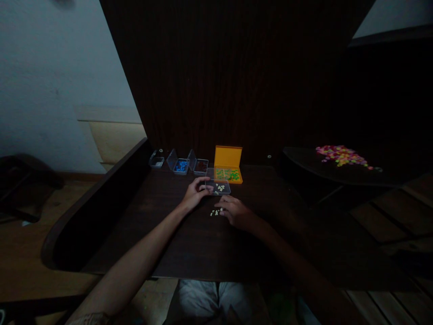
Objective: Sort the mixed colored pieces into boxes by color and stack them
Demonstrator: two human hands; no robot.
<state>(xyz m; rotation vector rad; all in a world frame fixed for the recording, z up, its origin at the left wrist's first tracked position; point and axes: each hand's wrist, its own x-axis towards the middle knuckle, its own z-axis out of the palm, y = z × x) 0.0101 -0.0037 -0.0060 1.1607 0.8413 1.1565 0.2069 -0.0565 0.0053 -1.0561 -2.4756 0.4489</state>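
My left hand [195, 193] grips the left end of a clear plastic box [226, 191], its fingers at the back and its thumb at the front. Several small cream-coloured pieces [220, 187] lie inside that box. Just in front of it, more of these cream pieces [214, 212] are scattered on the dark wooden tabletop [189, 253]. My right hand [233, 211] is low over their right side, thumb and fingers drawn together around what looks like one small piece. Dim light blurs the pieces' exact shape.
Behind stands an opened orange case [228, 157] with green pieces. To its left are lidded clear boxes, one with blue pieces [181, 166], one with dark reddish pieces [201, 166], and a smaller box [157, 161]. Colourful bits [341, 155] are heaped on a right-hand ledge.
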